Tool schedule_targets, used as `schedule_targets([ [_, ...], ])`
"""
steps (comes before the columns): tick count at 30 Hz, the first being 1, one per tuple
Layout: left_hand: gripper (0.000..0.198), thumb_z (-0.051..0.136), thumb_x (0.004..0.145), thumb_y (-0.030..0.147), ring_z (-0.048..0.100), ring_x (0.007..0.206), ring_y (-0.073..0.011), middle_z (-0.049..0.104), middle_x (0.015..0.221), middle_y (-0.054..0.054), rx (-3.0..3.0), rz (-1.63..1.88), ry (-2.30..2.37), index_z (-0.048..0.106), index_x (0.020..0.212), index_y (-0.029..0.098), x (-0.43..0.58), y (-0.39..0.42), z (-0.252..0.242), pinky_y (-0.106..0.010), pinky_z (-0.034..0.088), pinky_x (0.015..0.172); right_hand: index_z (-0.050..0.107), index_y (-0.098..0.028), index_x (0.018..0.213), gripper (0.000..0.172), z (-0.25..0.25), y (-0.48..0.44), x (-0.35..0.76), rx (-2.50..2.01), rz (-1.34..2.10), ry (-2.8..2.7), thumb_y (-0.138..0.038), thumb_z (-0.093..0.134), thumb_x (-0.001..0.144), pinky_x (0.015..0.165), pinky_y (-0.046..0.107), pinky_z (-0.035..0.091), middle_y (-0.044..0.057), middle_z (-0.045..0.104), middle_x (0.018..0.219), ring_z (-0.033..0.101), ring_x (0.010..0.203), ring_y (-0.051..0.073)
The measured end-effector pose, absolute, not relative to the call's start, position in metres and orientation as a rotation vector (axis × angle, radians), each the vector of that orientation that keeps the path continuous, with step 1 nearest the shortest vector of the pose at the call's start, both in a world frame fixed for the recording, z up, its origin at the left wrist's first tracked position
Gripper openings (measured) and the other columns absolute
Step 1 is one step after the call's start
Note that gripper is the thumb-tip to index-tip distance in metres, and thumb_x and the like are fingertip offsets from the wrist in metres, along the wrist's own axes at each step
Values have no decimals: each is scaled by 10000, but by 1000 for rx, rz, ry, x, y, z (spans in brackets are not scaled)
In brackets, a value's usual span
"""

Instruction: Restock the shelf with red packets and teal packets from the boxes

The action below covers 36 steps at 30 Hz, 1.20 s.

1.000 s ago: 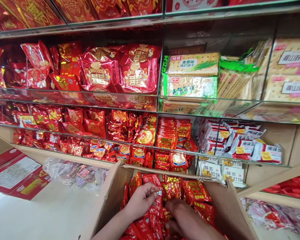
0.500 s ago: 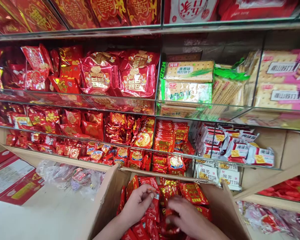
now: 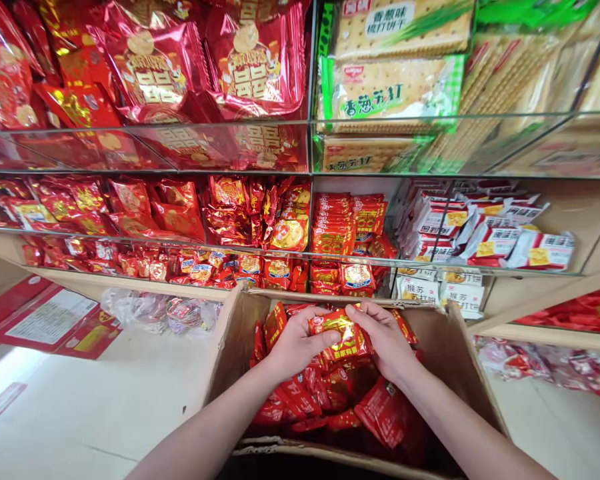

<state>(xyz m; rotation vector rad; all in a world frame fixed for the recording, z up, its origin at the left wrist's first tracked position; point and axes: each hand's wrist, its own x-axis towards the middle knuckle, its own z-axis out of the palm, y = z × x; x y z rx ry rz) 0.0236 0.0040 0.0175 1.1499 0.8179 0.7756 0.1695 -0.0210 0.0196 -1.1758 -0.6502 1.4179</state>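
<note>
Between my two hands is a red and gold snack packet (image 3: 347, 335), its printed front facing up. My left hand (image 3: 300, 340) grips its left end, thumb on top. The right end is pinched by my right hand (image 3: 384, 335), its thumb along the upper edge. Whether more packets lie under this one, I cannot tell. Both hands are inside an open cardboard box (image 3: 453, 347), above several loose red packets (image 3: 387, 410) that cover part of its bottom.
A shelf with glass fronts rises behind the box. Similar red packets (image 3: 333, 223) stand in a compartment straight ahead. White cracker packets (image 3: 490, 237) are to their right, green-edged crackers (image 3: 395, 93) above. Bagged goods (image 3: 155, 312) and a red carton (image 3: 55, 317) sit on the floor at left.
My hands have come together on one packet; earlier they were apart among the packets, the right one blurred. The view has tilted down and come closer to the shelf.
</note>
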Motion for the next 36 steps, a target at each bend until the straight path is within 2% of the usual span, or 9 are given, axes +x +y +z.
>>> schedule_targets([
  [5, 327, 674, 640, 254, 551, 682, -100, 603, 766, 10, 1094, 836, 791, 503, 901, 157, 23, 5, 11, -242, 428, 683, 551, -184, 692, 226, 17, -24, 175, -1214, 1331, -867, -388, 636, 649, 555, 229, 384, -35, 548, 626, 487, 579, 107],
  [9, 547, 668, 640, 187, 579, 706, -112, 590, 890, -8, 1080, 738, 682, 366, 1096, 217, 14, 6, 5, -256, 452, 673, 570, -177, 748, 225, 13, -26, 180, -1282, 1306, -1023, -373, 631, 657, 569, 239, 404, -15, 586, 661, 515, 603, 121],
  [12, 701, 636, 671, 172, 594, 619, -114, 583, 863, -5, 1106, 578, 633, 213, 1219, 285, 8, 3, 8, -249, 469, 581, 556, -181, 783, 193, 10, -26, 182, -1264, 1309, -1102, -331, 618, 679, 633, 252, 423, -10, 603, 720, 549, 669, 131],
  [16, 740, 595, 711, 201, 576, 525, -102, 582, 820, -2, 1193, 503, 730, 138, 1277, 336, 6, -3, 19, -217, 464, 464, 511, -196, 926, 256, 17, -27, 184, -1193, 1417, -1306, -261, 603, 696, 761, 291, 431, 9, 613, 874, 567, 848, 157],
  [20, 766, 555, 741, 268, 528, 431, -72, 571, 834, -2, 1241, 597, 815, 34, 1295, 358, 8, -5, 24, -174, 407, 352, 497, -202, 891, 203, 54, -27, 198, -1312, 1199, -1511, -279, 574, 719, 730, 288, 442, 13, 602, 855, 566, 800, 151],
  [23, 633, 513, 759, 285, 473, 447, -40, 535, 895, -1, 1288, 707, 917, 139, 1267, 331, 7, -1, 16, -165, 410, 369, 459, -212, 915, 242, 90, -13, 220, -1456, 779, -1511, -344, 547, 732, 671, 289, 447, 24, 591, 841, 565, 741, 155],
  [28, 457, 473, 768, 258, 446, 536, -68, 501, 740, 30, 1407, 636, 932, 305, 1192, 234, 4, 2, -7, -189, 425, 475, 413, -175, 1011, 346, 118, 51, 246, -1907, -41, -1484, -300, 536, 713, 636, 351, 413, 68, 577, 776, 564, 720, 239],
  [32, 415, 469, 765, 243, 464, 552, -81, 500, 705, 34, 1517, 569, 883, 364, 1165, 210, 2, 0, -17, -214, 407, 535, 391, -124, 1078, 422, 103, 108, 250, -2164, 100, -1462, -181, 536, 686, 680, 352, 409, 135, 595, 853, 576, 813, 279],
  [36, 401, 482, 747, 244, 473, 525, -85, 490, 683, 44, 1489, 521, 886, 388, 1136, 205, 1, -1, -19, -219, 388, 519, 388, -71, 1096, 505, 82, 141, 252, -2199, 294, -1358, -176, 589, 644, 705, 331, 428, 187, 587, 926, 574, 868, 277],
])
